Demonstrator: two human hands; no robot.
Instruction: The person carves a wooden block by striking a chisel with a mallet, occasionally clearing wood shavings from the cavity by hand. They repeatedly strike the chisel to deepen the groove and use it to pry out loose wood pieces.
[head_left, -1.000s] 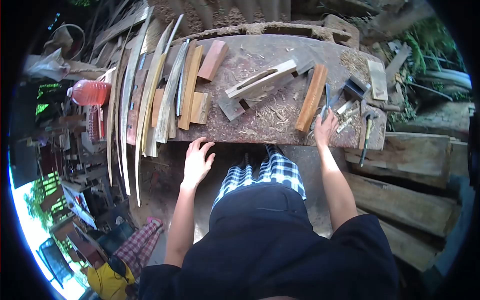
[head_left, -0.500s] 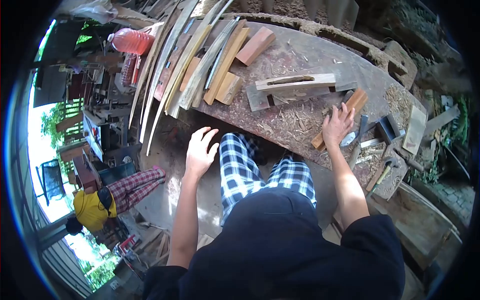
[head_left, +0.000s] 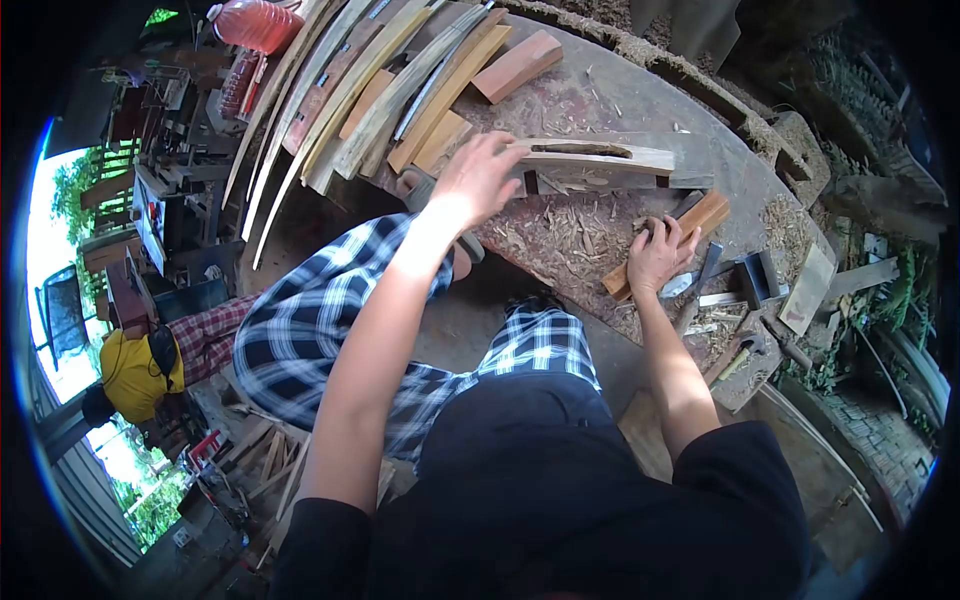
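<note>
My left hand is open, its fingers stretched over the left end of a pale slotted wooden piece on the workbench. That piece has a long dark slot along its top and stands on a flat greyish board. My right hand is closed around a long reddish-brown wooden block lying slantwise near the bench's front edge, fingers curled over its side. Wood shavings lie between the two hands.
Curved wooden strips and a red-brown block lie at the left. A hammer, a dark metal piece and offcuts sit right. My bent left leg is beside the bench. A person in yellow is far left.
My left hand has moved up and right from beside the bench to the slotted piece. My left leg has swung outward, its foot now at the bench edge. My right hand stays on the block.
</note>
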